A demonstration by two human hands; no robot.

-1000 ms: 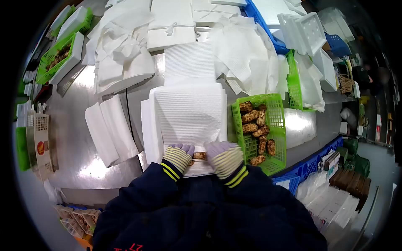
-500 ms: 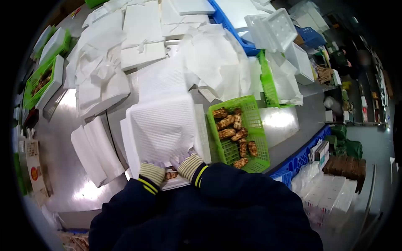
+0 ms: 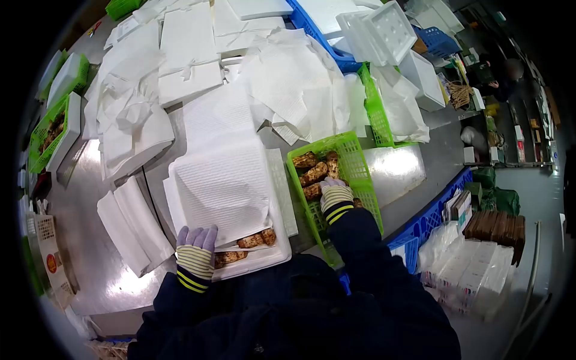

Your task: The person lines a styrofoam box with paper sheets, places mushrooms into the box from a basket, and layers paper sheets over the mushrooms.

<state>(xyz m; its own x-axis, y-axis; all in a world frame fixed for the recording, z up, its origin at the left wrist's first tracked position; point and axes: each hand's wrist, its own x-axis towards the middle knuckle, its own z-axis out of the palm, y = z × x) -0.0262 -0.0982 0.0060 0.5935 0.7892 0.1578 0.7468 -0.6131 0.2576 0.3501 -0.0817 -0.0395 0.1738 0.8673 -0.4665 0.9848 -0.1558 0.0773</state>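
Observation:
A white foam box (image 3: 281,251) sits in front of me, with ridged white paper (image 3: 222,192) draped over most of it. Brown mottled mushrooms (image 3: 251,241) show in its near end below the paper. My left hand (image 3: 197,247), in a striped lilac glove, rests at the box's near left corner, fingers apart, holding nothing. To the right stands a green plastic basket (image 3: 359,174) with several similar mushrooms (image 3: 313,174). My right hand (image 3: 336,193) reaches down into it, fingers curled onto a mushroom that the glove largely hides.
Folded white paper (image 3: 133,225) lies left of the box. White sheets (image 3: 294,78) and foam lids (image 3: 189,36) cover the back of the metal table. Another green basket (image 3: 375,108) stands behind, a blue crate (image 3: 336,51) beyond. More mushrooms sit in a basket (image 3: 51,135) far left.
My right hand has left the paper and moved right into the green basket. My left hand has shifted left to the box's corner. More mushrooms now show at the box's near end.

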